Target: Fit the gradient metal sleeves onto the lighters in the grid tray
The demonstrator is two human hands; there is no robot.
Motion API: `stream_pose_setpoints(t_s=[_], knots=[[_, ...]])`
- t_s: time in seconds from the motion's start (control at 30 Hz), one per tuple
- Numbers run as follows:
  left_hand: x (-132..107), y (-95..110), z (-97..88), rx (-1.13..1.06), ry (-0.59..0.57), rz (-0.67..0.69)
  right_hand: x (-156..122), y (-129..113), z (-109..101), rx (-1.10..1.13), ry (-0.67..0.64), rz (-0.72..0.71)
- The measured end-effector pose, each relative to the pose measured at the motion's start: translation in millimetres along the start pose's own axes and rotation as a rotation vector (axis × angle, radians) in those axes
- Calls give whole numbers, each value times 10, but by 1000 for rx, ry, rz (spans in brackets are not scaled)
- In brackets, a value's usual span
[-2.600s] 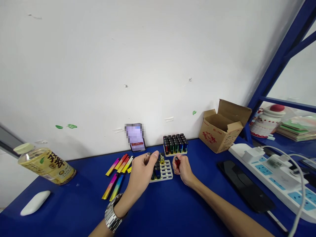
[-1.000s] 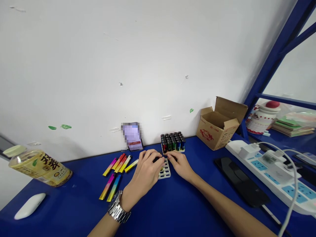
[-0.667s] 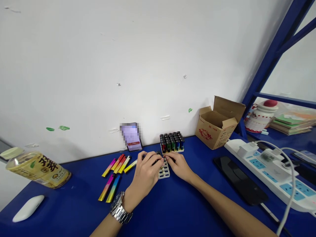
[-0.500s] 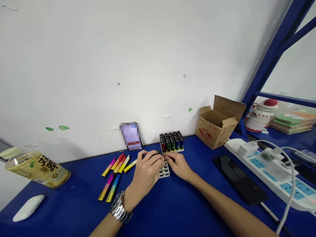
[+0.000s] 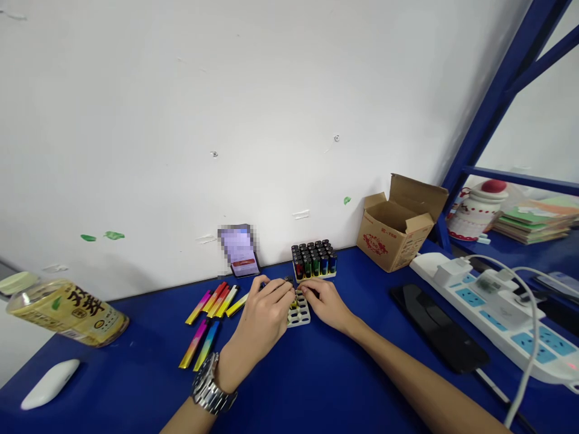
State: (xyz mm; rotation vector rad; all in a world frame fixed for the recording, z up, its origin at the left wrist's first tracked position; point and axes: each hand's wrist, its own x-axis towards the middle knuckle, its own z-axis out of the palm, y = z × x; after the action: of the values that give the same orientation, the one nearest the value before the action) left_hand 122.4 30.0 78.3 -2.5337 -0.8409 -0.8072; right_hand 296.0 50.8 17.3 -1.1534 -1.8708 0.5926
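Two hands, lower centre of the frame: left hand point(image 5: 266, 304) and right hand point(image 5: 328, 304) were drawn together over the far part of a white holed tray point(image 5: 299, 323) on the blue bench point(image 5: 325, 386). Change: a couple of seconds earlier the right hand held a red-sided piece beside the tray; now it was out of sight, so handling had probably shifted onto the tray itself. Since the last frame the left hand had slid slightly leftward, baring more holes and a yellow bit point(image 5: 294, 302). Left fingers curled narrow, grip hidden, can't tell if holding. Right thumb and forefinger close together at the tray's far edge; contents can't be told either. Unchanged: black-topped cylinders point(image 5: 315, 259) upright just beyond the tray, bright sticks point(image 5: 193, 345) lying lower left of centre.
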Motion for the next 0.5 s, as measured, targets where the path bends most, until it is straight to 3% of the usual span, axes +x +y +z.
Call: stream_pose_setpoints(t_s=[0.13, 0.33, 0.5], knots=[[12, -5, -30, 8, -51, -1, -1, -8, -4, -10, 0, -6], [14, 0, -74, 0, -225, 0, -4, 1, 2, -12, 9, -14], [13, 61, -46, 18, -230, -26, -7, 19, 11, -10, -2, -13]])
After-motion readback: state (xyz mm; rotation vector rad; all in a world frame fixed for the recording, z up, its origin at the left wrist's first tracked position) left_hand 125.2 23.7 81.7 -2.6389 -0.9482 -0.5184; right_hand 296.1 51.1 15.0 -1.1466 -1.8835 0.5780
